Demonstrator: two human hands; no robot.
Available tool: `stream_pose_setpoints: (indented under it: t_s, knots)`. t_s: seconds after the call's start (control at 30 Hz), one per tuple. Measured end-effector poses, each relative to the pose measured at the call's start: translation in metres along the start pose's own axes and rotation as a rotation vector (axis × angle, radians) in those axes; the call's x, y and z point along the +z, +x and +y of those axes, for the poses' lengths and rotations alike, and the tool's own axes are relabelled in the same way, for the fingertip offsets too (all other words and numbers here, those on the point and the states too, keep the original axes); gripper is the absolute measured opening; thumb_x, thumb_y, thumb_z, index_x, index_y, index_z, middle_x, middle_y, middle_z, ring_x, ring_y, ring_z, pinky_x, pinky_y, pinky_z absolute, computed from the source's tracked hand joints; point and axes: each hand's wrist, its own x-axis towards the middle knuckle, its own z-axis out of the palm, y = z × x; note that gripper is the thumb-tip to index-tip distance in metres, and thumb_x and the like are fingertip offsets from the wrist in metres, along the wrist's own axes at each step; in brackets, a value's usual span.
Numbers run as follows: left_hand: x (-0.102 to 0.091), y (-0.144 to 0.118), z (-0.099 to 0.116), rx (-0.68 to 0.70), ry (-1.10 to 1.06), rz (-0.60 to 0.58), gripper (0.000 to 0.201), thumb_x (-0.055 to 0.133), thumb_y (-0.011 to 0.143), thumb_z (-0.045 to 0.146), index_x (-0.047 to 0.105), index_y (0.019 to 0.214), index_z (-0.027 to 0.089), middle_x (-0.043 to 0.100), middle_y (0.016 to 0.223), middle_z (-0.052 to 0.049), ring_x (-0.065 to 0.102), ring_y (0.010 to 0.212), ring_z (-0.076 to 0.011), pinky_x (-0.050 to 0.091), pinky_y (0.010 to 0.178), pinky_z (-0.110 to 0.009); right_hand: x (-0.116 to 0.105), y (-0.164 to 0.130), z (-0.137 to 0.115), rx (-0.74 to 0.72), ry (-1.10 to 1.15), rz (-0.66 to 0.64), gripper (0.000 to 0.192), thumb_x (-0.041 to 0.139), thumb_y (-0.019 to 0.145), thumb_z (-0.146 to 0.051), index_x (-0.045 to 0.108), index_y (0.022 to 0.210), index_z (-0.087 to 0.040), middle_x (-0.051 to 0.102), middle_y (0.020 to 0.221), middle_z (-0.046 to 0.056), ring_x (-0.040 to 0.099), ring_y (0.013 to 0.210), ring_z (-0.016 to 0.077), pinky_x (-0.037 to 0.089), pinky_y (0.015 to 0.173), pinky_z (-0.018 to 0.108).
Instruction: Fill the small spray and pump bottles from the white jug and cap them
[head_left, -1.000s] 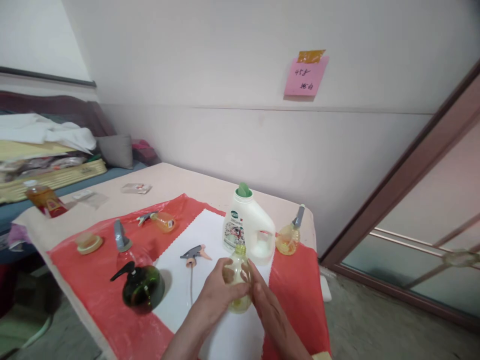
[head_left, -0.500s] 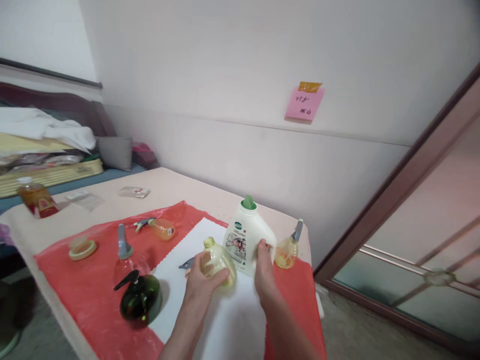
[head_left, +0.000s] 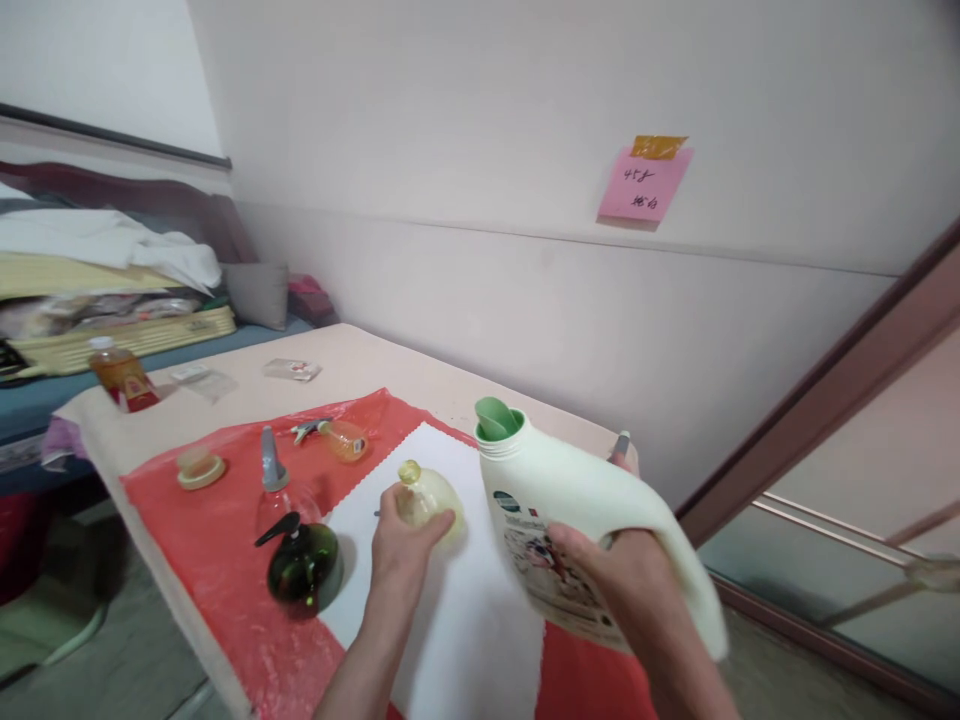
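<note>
My left hand [head_left: 409, 530] is closed around a small clear yellowish bottle [head_left: 433, 492], which has an uncapped neck and stands over a white sheet [head_left: 457, 620]. My right hand [head_left: 622, 570] grips a large pale-green detergent jug [head_left: 577, 490] by its handle side. The jug is raised and tilted to the left, with its green spout [head_left: 497, 420] up and to the right of the small bottle's neck; the two do not touch. No liquid can be seen leaving the spout. A dark thing behind my left fingers is mostly hidden.
On the red plastic sheet [head_left: 195, 530] are a dark green pump bottle [head_left: 306, 568], a clear spray bottle [head_left: 281, 490], an orange spray bottle [head_left: 343, 440] and a round lid [head_left: 200, 470]. A drink bottle [head_left: 126, 378] stands farther left. Behind the jug, another spray bottle's head [head_left: 620, 445] shows.
My right hand has lifted the jug off the table, brought it nearer and tipped it left. My left hand still holds the small bottle. The view has shifted slightly.
</note>
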Motion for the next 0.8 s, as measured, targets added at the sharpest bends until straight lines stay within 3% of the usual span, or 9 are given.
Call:
stream_pose_setpoints:
  t_s: [0.1,0.23,0.43,0.6,0.7,0.8]
  knots:
    - [0.01,-0.013,-0.002,-0.002,0.092,-0.117,0.059,0.084,0.05,0.028,0.059,0.103,0.021,0.064,0.107,-0.009,0.061,0.102,-0.0318,0.043,0.091,-0.043,-0.036,-0.007,-0.007,-0.075,-0.235,0.007,0.111,0.079,0.057,-0.052,0.032,0.153,-0.02,0.07,0.12,0.011,0.064,0.108,0.0373,0.05,0.094,0.049]
    - [0.02,-0.028,0.001,0.021,0.168,-0.179,0.065,0.08,0.052,0.022,0.058,0.113,0.024,0.065,0.105,-0.005,0.061,0.097,-0.0293,0.043,0.088,-0.04,-0.061,-0.012,0.001,-0.42,-0.552,0.014,0.106,0.072,0.066,-0.047,0.023,0.156,-0.022,0.068,0.121,0.013,0.065,0.104,0.0381,0.052,0.088,0.05]
    - [0.019,-0.028,0.002,0.0,0.456,-0.276,0.079,0.073,0.055,0.016,0.048,0.129,0.024,0.059,0.124,-0.008,0.057,0.112,-0.0274,0.045,0.09,-0.035,-0.072,-0.011,0.006,-0.762,-0.842,0.089,0.087,0.058,0.082,-0.032,0.017,0.157,-0.016,0.064,0.125,0.017,0.064,0.103,0.0359,0.049,0.094,0.054]
    - [0.019,-0.026,0.001,-0.054,0.515,-0.328,0.081,0.07,0.054,0.013,0.045,0.13,0.023,0.058,0.126,-0.009,0.059,0.111,-0.0253,0.046,0.088,-0.032,-0.079,-0.01,0.01,-0.894,-1.008,0.085,0.086,0.054,0.088,-0.032,0.008,0.157,-0.012,0.065,0.123,0.018,0.064,0.104,0.0338,0.048,0.096,0.055]
    - [0.018,-0.027,0.0,-0.041,0.505,-0.345,0.084,0.069,0.054,0.01,0.042,0.132,0.022,0.057,0.13,-0.01,0.057,0.116,-0.0243,0.045,0.093,-0.031,-0.079,-0.007,0.023,-0.961,-1.026,0.089,0.083,0.055,0.088,-0.037,0.017,0.156,-0.01,0.064,0.124,0.02,0.064,0.106,0.0344,0.049,0.093,0.054]
    - [0.015,-0.028,-0.004,-0.025,0.506,-0.414,0.089,0.068,0.054,0.007,0.041,0.137,0.024,0.053,0.138,-0.008,0.05,0.126,-0.0249,0.042,0.098,-0.031,-0.08,-0.005,0.036,-0.992,-1.05,0.047,0.068,0.051,0.091,-0.036,0.03,0.153,-0.018,0.063,0.13,0.017,0.063,0.112,0.0324,0.05,0.092,0.051]
